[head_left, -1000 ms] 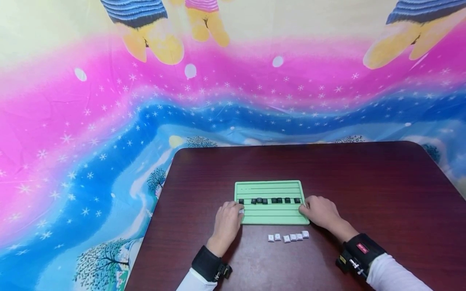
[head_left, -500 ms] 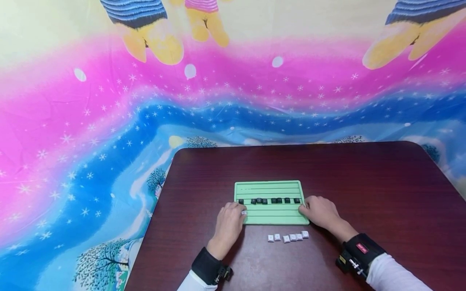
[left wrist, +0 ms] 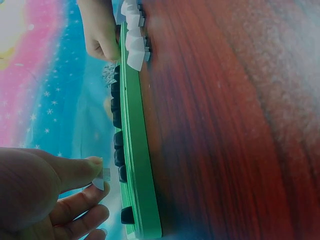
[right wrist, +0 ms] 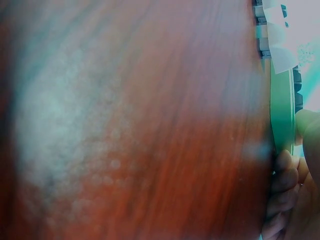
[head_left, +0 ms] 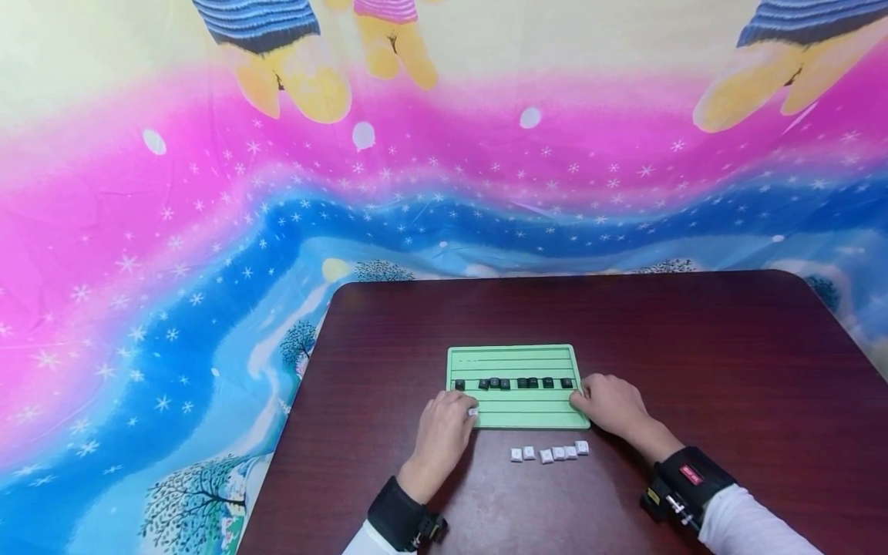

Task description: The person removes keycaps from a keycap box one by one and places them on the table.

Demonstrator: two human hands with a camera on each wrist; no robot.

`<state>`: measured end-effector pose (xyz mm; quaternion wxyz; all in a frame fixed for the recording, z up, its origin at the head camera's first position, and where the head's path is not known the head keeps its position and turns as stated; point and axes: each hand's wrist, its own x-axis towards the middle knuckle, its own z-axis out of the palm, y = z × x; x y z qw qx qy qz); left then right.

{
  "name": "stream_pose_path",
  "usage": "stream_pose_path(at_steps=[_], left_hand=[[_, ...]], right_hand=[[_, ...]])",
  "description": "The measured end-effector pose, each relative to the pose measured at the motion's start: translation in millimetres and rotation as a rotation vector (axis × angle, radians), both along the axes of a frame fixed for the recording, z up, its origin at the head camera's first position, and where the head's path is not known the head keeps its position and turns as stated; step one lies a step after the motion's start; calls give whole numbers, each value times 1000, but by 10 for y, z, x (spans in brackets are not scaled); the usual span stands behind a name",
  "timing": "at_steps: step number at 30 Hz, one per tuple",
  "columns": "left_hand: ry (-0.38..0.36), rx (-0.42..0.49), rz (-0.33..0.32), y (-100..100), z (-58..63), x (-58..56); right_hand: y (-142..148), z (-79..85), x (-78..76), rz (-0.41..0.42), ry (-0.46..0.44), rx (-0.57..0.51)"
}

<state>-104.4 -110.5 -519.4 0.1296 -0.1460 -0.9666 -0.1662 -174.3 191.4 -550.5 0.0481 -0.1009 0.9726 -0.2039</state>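
Observation:
A white keycap (head_left: 473, 412) is pinched between thumb and forefinger of my left hand (head_left: 444, 432), over the lower left part of a green ridged tray (head_left: 530, 417). The left wrist view shows this pinched keycap (left wrist: 101, 179) tilted and raised above the tray's surface, with its stem side facing the tray. Black keycaps (head_left: 533, 383) stand in a spaced row along the tray's middle. My right hand (head_left: 613, 402) grips the tray's right edge, thumb on top; in the right wrist view its curled fingers (right wrist: 284, 180) are against the tray's side.
Several white keycaps (head_left: 558, 453) lie in an uneven row on the dark red-brown table (head_left: 388, 331), just in front of the tray. A printed cloth (head_left: 444, 169) hangs behind the table. Both wrists wear black straps (head_left: 694, 478) with cameras.
My left hand has shifted a little to the right and nearer to me, carrying the white keycap across the tray's left part. The right hand and the tray stay put.

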Motion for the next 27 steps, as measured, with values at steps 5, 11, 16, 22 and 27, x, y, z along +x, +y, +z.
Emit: stream_pose_path(at_steps=[5,11,16,22,27], left_hand=[[7,-14,-21,23,-5,29],[14,-30,-45,57,-7,69],[18,-35,-54,83,-19,92],[-3,-31,-55,107,-13,125],[-10,-33,-67,134,-29,149]], right_hand=[[-3,18,9,-4,3,-2],[-6,26,18,0,15,-8],[-2,27,14,0,8,-4],[1,22,19,4,16,-8],[-2,30,15,6,14,-4]])
